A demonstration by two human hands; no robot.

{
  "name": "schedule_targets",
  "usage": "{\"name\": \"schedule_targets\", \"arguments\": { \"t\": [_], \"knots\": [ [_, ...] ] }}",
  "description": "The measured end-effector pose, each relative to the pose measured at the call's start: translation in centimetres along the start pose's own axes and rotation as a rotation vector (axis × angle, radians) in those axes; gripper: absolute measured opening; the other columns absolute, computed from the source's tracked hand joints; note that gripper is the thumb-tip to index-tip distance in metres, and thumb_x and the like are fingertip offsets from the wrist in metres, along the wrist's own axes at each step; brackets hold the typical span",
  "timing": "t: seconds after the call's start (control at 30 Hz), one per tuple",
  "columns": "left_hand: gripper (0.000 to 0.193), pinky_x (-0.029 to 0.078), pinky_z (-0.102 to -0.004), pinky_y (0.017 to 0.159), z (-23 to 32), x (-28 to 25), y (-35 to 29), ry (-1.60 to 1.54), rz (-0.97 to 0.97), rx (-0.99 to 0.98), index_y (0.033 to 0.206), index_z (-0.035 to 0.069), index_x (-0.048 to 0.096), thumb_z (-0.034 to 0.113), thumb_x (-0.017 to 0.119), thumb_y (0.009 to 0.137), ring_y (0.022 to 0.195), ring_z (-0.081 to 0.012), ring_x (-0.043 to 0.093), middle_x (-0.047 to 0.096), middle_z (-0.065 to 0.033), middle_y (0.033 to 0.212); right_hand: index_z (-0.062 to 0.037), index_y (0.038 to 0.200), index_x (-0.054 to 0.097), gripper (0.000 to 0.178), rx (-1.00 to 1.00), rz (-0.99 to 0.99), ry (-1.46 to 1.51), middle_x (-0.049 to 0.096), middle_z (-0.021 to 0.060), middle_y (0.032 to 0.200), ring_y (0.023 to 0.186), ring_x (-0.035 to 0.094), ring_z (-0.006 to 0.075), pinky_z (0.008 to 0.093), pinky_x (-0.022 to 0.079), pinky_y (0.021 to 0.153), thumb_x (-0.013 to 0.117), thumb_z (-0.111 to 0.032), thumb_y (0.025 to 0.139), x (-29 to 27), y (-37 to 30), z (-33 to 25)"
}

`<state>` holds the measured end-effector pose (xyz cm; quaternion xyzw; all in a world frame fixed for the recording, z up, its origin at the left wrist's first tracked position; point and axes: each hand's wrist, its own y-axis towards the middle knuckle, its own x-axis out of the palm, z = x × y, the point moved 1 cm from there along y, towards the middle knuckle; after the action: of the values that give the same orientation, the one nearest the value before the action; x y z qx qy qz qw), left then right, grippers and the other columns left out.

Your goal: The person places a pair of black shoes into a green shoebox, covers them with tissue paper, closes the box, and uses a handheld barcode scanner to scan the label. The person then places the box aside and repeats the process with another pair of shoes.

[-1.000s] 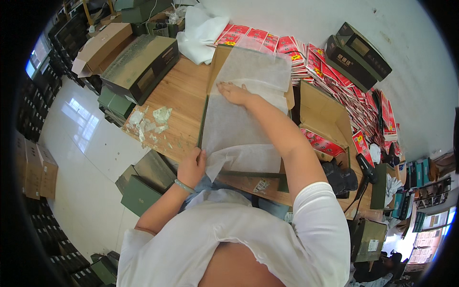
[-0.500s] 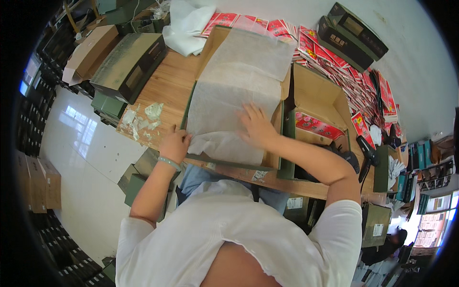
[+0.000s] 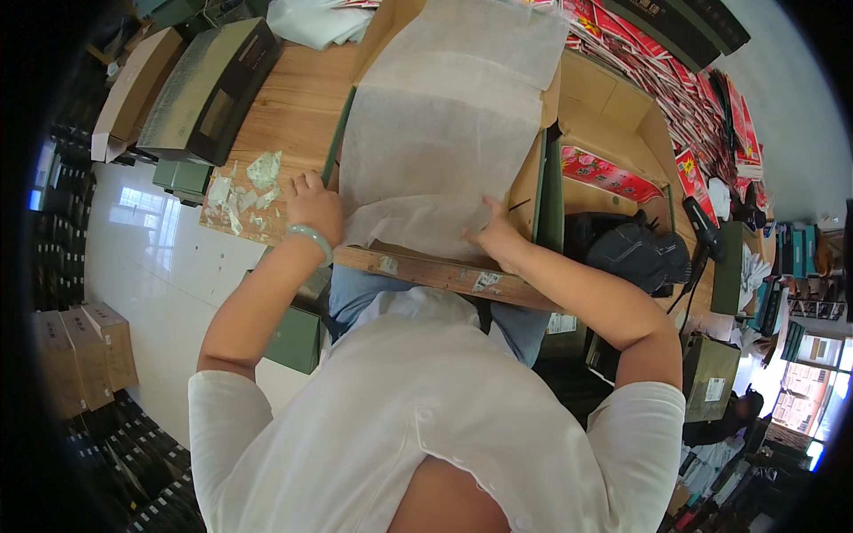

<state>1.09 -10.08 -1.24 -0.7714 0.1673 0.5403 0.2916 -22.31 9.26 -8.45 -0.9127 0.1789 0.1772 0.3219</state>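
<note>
An open dark green shoe box (image 3: 526, 213) with a brown inside lies on the table in front of me. A sheet of white tissue paper (image 3: 435, 133) spreads over it and onto its raised lid; the paper hides what lies beneath. My left hand (image 3: 313, 209), wearing a pale green bangle (image 3: 311, 238) on its wrist, rests beside the box's near left side, fingers slightly bent and apart. At the near right corner of the paper is my right hand (image 3: 498, 235), its fingers apart and touching or just over the sheet.
A second open box (image 3: 613, 115) to the right holds black shoes (image 3: 631, 249) and a red printed card (image 3: 609, 173). Paper scraps (image 3: 240, 200) lie at left on the wooden table (image 3: 298, 98). A hair dryer (image 3: 702, 226) stands right. Closed boxes (image 3: 213, 89) sit far left.
My left hand has shifted left off the paper's edge to the box's outer side. My right hand has drawn nearer to me, to the sheet's near right corner. The view has shifted.
</note>
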Motion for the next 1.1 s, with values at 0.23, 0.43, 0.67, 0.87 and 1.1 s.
{"name": "schedule_targets", "arguments": {
  "t": [0.23,0.43,0.67,0.87,1.1],
  "knots": [
    [0.016,0.016,-0.0545,0.117,2.2,-4.6,-1.3,0.161,0.239,0.070,0.084,0.013,0.078,0.021,0.063,0.082,0.144,-0.0401,0.022,0.025,-0.0215,0.156,-0.0217,0.156,0.008,0.090,-0.014,-0.062,-0.736,0.057,0.0328,0.115,0.097,0.065,0.0399,0.0451,0.053,0.082,0.055,0.003,0.083,-3.2,-5.9,-7.0],
    [0.022,0.017,-0.0487,0.116,3.2,-1.6,1.3,0.391,0.156,0.414,0.092,0.008,0.076,0.022,0.061,0.084,0.141,-0.0358,0.023,0.018,-0.0157,0.159,-0.0231,0.157,0.001,0.093,0.233,-0.203,-0.928,0.053,0.0318,0.123,0.103,0.064,0.0416,0.0453,0.054,0.085,0.055,0.003,0.085,-0.4,-3.0,-6.4],
    [0.036,0.031,-0.0354,0.094,3.7,0.0,2.4,0.470,-0.066,0.435,0.113,0.009,0.068,0.022,0.064,0.081,0.117,-0.0268,0.039,0.044,-0.0089,0.123,-0.0174,0.157,-0.003,0.094,0.241,-0.197,-0.983,0.050,0.0287,0.128,0.102,0.064,0.0388,0.0432,0.056,0.077,0.058,-0.003,0.088,0.1,-2.0,-5.1],
    [0.060,0.037,-0.0374,0.095,3.8,0.8,3.7,0.115,0.073,0.787,0.131,0.007,0.050,0.021,0.069,0.076,0.113,-0.0270,0.045,0.046,-0.0092,0.117,-0.0189,0.157,0.004,0.100,-0.033,-0.076,-1.261,0.042,0.0199,0.140,0.130,0.044,0.0359,0.0523,0.041,0.100,0.071,-0.023,0.083,1.1,-1.6,-6.2],
    [0.078,0.034,-0.0414,0.106,4.7,4.0,3.9,0.158,0.048,0.847,0.141,0.011,0.041,0.018,0.075,0.072,0.126,-0.0310,0.042,0.039,-0.0148,0.140,-0.0256,0.157,-0.004,0.118,-0.232,-0.173,-1.287,-0.006,0.0162,0.162,0.149,0.002,0.0391,0.0598,0.008,0.117,0.079,-0.044,0.075,2.2,0.2,-3.0]
  ]
}}
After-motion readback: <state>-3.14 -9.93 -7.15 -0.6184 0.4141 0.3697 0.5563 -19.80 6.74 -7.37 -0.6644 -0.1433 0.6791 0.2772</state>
